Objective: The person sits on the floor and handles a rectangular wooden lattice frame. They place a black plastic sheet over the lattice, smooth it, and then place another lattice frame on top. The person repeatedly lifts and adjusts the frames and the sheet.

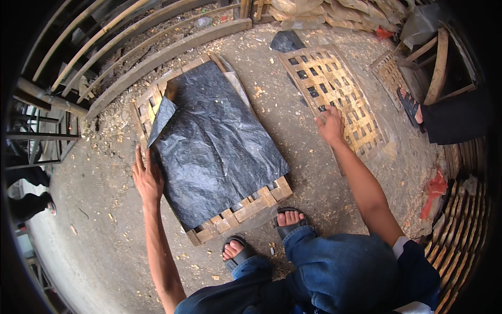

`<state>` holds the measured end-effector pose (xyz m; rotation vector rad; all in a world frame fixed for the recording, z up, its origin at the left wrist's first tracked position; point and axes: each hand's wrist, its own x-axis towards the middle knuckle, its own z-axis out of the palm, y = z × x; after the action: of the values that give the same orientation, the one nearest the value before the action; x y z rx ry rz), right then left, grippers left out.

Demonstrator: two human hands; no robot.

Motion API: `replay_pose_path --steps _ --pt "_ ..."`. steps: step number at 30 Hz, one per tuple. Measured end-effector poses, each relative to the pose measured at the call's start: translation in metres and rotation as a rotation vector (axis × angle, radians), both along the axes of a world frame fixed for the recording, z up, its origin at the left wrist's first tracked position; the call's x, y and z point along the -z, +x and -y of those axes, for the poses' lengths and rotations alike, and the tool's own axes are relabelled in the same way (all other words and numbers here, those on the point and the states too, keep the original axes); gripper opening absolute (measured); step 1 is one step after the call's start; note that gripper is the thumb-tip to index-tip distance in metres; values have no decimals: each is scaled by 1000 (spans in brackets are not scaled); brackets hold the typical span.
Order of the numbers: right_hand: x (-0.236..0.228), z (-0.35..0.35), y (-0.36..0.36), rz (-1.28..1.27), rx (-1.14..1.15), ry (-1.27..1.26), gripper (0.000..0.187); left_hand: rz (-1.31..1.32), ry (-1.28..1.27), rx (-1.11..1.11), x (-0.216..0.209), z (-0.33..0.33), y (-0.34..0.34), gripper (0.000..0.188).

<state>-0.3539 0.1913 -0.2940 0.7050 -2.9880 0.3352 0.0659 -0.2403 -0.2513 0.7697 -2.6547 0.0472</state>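
Note:
In front of me on the ground lies a woven bamboo tray (261, 200) with a wooden frame. A black plastic sheet (219, 141) covers most of it, wrinkled, with its far-left corner folded over. My left hand (148, 179) rests at the tray's left edge, fingers stretched out and holding nothing. To the right is a second woven bamboo panel (342, 86), an open lattice with dark material showing through its gaps. My right hand (331, 126) has its bent fingers closed on the lattice near the panel's left side; the fingertips are partly hidden.
Slatted wooden rails (172, 49) line the far left. Stacked plastic-wrapped bundles (334, 13) stand at the back. Another person's sandalled foot (413, 110) is at the right, by a smaller woven panel (388, 70). A red plastic scrap (435, 191) and ridged slats (457, 235) lie lower right.

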Motion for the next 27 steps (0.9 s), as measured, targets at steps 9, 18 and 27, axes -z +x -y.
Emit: replay_pose_path --steps 9,18,27 --pt "-48 14 -34 75 -92 135 39 -10 -24 8 0 -1 0 60" --pt "2 2 -4 7 -39 44 48 -11 -19 14 -1 -8 -2 59" --pt "-111 -3 -19 273 -56 -651 42 -34 0 19 5 -8 -6 61"
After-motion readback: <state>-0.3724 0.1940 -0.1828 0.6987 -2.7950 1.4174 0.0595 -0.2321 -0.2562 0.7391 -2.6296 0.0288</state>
